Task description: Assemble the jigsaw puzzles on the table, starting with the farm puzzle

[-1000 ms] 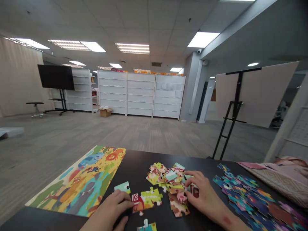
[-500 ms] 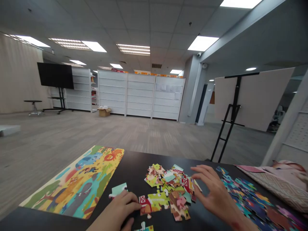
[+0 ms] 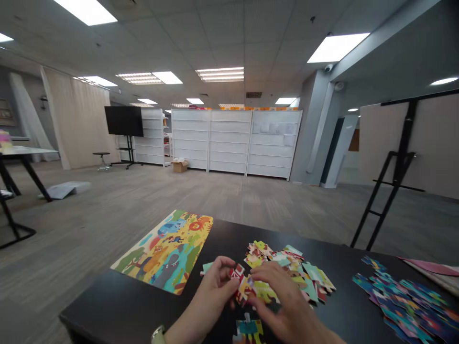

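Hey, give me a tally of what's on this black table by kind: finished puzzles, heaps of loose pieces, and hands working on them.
Finished puzzle: 1
Heaps of loose pieces: 2, a multicoloured heap and a blue heap
Hands: 2, left hand and right hand, meeting over joined pieces
Total: 5

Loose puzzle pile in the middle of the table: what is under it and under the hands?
Bare black table shows around the loose pile. The left hand and right hand pinch joined pieces together; whatever lies beneath them is covered.
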`<state>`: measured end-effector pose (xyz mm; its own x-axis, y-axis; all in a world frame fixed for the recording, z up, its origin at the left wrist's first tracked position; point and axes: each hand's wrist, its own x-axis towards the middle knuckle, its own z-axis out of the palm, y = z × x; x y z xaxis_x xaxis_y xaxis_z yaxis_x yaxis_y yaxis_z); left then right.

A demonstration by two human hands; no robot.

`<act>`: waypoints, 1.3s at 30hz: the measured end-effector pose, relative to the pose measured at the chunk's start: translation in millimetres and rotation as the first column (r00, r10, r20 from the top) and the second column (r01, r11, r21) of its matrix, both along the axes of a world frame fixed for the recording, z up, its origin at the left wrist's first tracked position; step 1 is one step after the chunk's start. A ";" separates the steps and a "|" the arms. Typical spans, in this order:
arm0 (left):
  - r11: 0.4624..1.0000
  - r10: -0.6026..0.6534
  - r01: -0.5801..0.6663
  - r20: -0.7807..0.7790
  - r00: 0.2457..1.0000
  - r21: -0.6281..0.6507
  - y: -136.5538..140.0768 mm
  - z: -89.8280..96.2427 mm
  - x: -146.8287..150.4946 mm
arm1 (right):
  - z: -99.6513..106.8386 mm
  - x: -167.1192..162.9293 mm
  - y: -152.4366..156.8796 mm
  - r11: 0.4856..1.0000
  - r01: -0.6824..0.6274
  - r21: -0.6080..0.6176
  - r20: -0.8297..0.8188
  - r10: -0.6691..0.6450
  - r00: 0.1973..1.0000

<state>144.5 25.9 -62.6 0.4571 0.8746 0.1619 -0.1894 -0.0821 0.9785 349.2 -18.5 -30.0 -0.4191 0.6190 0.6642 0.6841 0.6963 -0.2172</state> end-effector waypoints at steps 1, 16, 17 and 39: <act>0.997 0.041 -0.037 -0.055 0.998 0.068 3.6 -2.0 -6.8 | -6.6 -1.9 3.2 0.999 0.007 -0.051 0.032 -0.005 0.999; 0.851 0.333 0.059 -0.624 0.706 0.521 12.5 4.5 -24.6 | -18.1 -1.4 14.8 0.923 0.037 -0.384 0.115 0.008 0.993; 0.850 0.324 0.075 -0.631 0.704 0.521 11.8 6.2 -24.3 | -17.9 -1.4 15.3 0.922 0.032 -0.385 0.105 0.009 0.994; 0.852 0.298 0.157 -0.709 0.640 0.500 2.6 14.0 -20.3 | -21.4 0.8 14.9 0.918 -0.022 -0.396 0.010 0.029 1.000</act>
<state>124.2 28.5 -48.5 0.5512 0.8115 0.1938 0.6023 -0.5478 0.5806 350.1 -3.6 -51.3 -0.4465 0.8190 0.3604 0.6726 0.5728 -0.4685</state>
